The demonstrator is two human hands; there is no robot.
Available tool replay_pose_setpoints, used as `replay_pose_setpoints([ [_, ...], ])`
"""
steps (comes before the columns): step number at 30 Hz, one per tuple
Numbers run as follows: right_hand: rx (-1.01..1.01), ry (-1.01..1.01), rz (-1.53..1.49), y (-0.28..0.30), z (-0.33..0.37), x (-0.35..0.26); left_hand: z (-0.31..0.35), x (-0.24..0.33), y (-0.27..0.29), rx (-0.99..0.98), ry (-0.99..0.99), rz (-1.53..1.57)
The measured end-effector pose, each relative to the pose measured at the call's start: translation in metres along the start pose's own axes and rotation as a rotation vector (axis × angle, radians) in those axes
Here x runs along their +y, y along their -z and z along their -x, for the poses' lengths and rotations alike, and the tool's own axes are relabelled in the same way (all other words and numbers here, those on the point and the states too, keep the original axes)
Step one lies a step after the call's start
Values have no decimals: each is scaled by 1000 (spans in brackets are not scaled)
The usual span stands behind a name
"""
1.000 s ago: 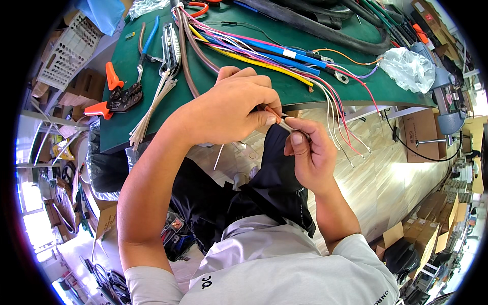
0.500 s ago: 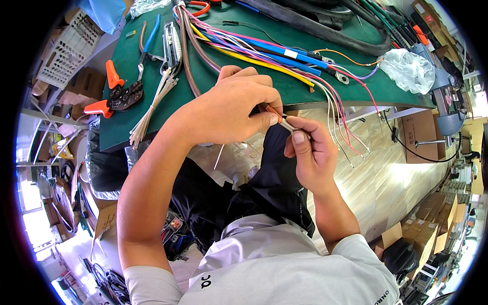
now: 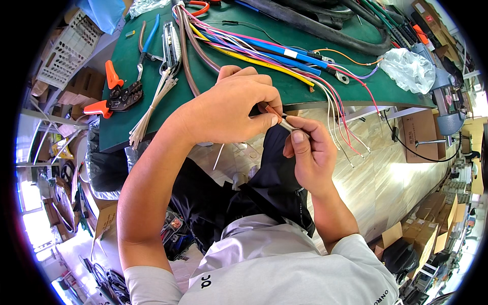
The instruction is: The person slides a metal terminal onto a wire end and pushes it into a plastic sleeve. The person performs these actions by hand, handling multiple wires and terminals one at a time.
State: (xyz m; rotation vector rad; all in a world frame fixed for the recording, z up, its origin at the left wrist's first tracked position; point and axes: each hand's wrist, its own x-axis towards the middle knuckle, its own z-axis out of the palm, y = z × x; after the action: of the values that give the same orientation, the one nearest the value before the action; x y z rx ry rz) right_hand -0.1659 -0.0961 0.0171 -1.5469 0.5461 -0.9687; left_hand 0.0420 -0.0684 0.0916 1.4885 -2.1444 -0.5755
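My left hand is closed round a brown cable, with the cable's bare copper end showing between thumb and forefinger. Facing it, my right hand pinches a silver cable lug. Lug and copper meet at the fingertips; how deep the strands sit inside is hidden. Brown cables run across the green table to behind my left hand. Beside them spreads a bundle of pink, white, yellow and blue wires, some hanging over the table edge. One blue cable ends in a metal lug.
On the green table lie orange-handled crimping pliers, blue-handled cutters and white cable ties. Thick black hose covers the back. A clear plastic bag sits near a grey vise. Cardboard boxes stand on the floor.
My right hand has shifted very slightly up and left, toward the copper end. My left hand and the things on the table stay where they were.
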Motion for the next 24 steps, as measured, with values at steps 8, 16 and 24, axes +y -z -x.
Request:
replay_pose_setpoints([
  [8,7,7,5,0,-1,0,-1,-1,1,-9,21,40],
  [16,-6,17,19,2,-1,2,-2,0,2,-27,25,48],
  [24,1,19,8,0,-2,0,-3,-1,1,-22,23,50],
])
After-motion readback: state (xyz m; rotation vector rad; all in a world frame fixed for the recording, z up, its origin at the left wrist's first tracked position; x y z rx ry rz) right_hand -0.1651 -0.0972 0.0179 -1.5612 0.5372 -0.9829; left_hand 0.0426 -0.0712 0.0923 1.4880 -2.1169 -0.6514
